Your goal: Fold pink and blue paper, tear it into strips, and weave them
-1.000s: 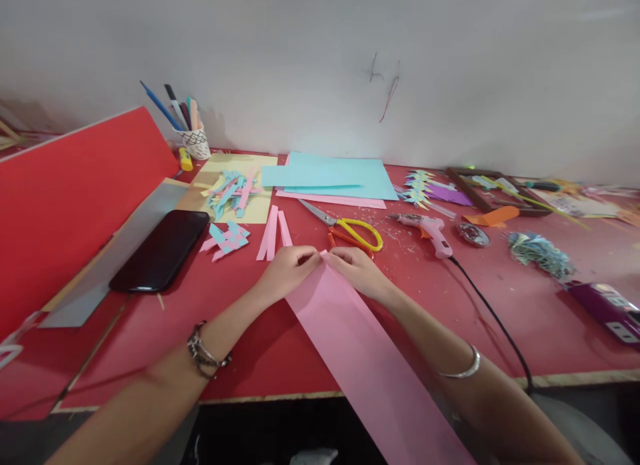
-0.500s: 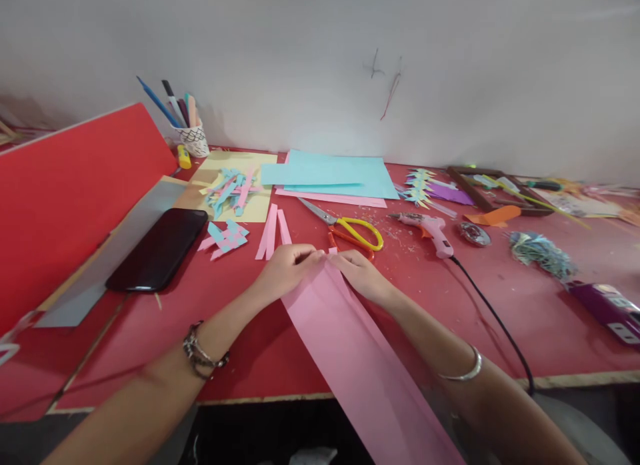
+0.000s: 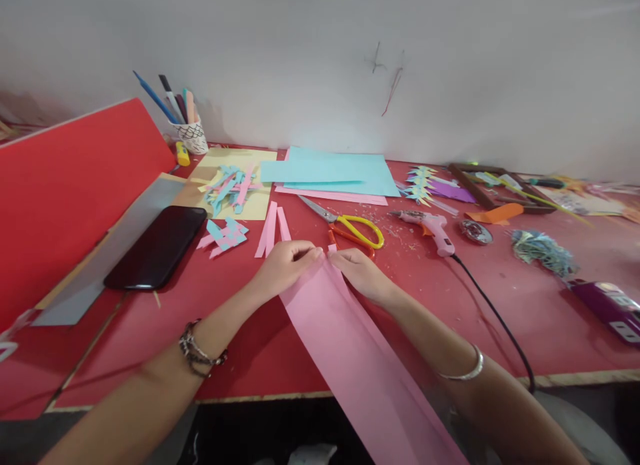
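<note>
The fingers of the left hand [image 3: 283, 268] and the right hand [image 3: 364, 273] are pinched tight on the far end of a long pink sheet [image 3: 357, 365], which is on the near side of the scissors [image 3: 350, 219] and runs out past the edge of the worktop [image 3: 273, 358]. Left of the scissors lie narrow pink strips [image 3: 271, 228], then a blue-and-pink checked piece [image 3: 227, 237] and, farther out, a black phone [image 3: 159, 248]; right of them is a pink glue gun [image 3: 434, 225], and behind them are blue sheets [image 3: 345, 165].
</note>
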`<move>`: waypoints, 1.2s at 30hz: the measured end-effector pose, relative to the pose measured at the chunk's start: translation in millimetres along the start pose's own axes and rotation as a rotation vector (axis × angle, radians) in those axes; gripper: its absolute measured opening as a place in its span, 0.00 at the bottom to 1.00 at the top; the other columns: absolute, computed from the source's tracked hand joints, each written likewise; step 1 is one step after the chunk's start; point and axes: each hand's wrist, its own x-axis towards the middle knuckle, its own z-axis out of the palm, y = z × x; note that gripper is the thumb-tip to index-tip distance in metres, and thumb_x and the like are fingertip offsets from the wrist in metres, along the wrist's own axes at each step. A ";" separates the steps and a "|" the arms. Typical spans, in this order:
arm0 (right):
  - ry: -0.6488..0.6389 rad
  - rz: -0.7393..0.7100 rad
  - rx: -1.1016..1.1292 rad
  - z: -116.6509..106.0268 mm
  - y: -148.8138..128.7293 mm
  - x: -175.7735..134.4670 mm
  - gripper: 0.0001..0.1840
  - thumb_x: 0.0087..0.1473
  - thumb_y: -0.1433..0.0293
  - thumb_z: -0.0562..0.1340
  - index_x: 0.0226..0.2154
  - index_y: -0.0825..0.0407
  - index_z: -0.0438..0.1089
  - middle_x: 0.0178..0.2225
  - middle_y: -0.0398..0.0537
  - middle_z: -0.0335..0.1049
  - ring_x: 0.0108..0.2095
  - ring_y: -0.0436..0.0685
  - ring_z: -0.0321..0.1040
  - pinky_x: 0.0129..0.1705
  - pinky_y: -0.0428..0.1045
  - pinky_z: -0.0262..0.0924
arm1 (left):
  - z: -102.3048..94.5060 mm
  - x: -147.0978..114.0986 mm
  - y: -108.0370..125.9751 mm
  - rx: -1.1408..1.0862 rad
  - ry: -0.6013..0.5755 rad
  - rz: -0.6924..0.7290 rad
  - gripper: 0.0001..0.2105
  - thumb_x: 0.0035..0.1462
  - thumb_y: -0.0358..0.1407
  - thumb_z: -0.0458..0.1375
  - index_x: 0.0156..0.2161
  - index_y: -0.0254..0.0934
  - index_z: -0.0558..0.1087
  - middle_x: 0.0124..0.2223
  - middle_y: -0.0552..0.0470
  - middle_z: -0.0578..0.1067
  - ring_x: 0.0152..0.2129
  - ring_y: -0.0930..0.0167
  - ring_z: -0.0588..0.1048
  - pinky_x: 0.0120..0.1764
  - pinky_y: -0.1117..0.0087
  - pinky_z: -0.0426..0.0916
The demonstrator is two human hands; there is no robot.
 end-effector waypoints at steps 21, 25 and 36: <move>0.039 -0.104 -0.362 -3.5 2.9 0.1 0.16 0.46 0.67 0.49 0.14 0.51 0.42 0.15 0.36 0.37 0.17 0.43 0.38 0.20 0.45 0.35 | -4.8 -2.0 0.7 0.110 0.051 -0.008 0.16 0.51 0.41 0.46 0.18 0.38 0.48 0.19 0.60 0.49 0.17 0.78 0.51 0.21 0.74 0.47; 0.042 -0.132 -0.451 -8.4 -2.3 -0.4 0.16 0.47 0.64 0.51 0.15 0.52 0.48 0.16 0.36 0.45 0.19 0.44 0.45 0.22 0.44 0.39 | -5.5 -6.5 8.1 0.364 0.097 -0.081 0.15 0.50 0.39 0.46 0.17 0.38 0.49 0.17 0.60 0.50 0.16 0.77 0.52 0.21 0.73 0.46; -0.268 -0.192 -0.732 -18.5 -14.1 -46.1 0.14 0.48 0.71 0.54 0.41 0.51 0.61 0.37 0.46 0.67 0.33 0.52 0.63 0.32 0.45 0.53 | -28.9 -49.6 3.5 0.789 0.290 -0.278 0.12 0.52 0.35 0.42 0.19 0.39 0.55 0.16 0.57 0.55 0.14 0.73 0.56 0.20 0.73 0.45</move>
